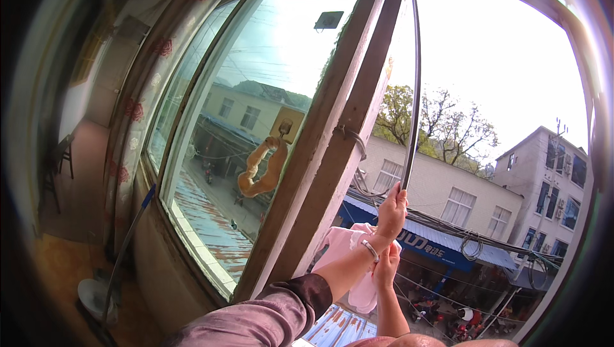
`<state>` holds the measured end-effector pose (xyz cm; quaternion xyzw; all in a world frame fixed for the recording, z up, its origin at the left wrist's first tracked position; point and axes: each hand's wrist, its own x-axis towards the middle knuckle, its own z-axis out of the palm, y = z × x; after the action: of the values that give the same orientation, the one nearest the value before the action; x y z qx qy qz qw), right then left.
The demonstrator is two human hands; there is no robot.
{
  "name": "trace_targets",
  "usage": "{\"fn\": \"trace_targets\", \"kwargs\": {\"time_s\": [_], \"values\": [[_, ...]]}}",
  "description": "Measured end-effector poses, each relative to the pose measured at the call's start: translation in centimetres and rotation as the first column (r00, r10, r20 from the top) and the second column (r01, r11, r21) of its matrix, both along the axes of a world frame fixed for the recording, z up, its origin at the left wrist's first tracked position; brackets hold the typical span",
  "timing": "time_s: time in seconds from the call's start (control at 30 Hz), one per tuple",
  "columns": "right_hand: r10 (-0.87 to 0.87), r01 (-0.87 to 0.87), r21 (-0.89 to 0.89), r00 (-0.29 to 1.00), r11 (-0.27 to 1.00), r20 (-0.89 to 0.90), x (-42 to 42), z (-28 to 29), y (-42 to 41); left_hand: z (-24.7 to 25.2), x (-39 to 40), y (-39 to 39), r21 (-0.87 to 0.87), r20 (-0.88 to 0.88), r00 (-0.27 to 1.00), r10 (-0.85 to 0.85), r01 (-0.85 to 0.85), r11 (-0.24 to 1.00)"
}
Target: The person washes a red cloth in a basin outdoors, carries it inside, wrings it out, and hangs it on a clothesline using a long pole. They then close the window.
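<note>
My left hand is closed around the lower part of a long dark metal pole that rises outside the window. A bracelet circles that wrist, and the sleeve is pushed up the forearm. Just below and behind the wrist, my right hand has its fingers closed on a pale pink garment. Part of the garment is hidden by my left forearm. Both hands reach out through the window opening, beside the wooden window frame.
Wire is wrapped around the frame post. A tan fuzzy ring hangs from a hook on the glass pane. Cables stretch outside, above a rusty metal roof. Indoors, a floral curtain, a blue-tipped stick and a white basin are at left.
</note>
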<state>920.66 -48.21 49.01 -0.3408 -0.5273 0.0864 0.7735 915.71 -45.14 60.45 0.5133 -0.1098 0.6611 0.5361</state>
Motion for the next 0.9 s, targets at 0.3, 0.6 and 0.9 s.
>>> {"fn": "trace_targets", "kwargs": {"time_s": [0.3,0.6,0.9], "values": [[-0.027,0.026,0.032,0.999,0.999,0.035,1.5,2.8,0.8,2.4,1.8,1.1,-0.015,0.025,0.997,-0.077,0.077,0.997],[-0.094,0.093,0.023,0.991,0.995,0.092,-1.4,11.0,-1.3,10.7,0.0,0.9,0.015,0.027,0.994,-0.102,0.102,0.995],[0.022,-0.022,0.006,0.999,1.000,0.047,-3.0,9.2,-2.0,9.0,0.2,0.8,0.026,0.057,0.984,0.167,-0.169,0.985]]}}
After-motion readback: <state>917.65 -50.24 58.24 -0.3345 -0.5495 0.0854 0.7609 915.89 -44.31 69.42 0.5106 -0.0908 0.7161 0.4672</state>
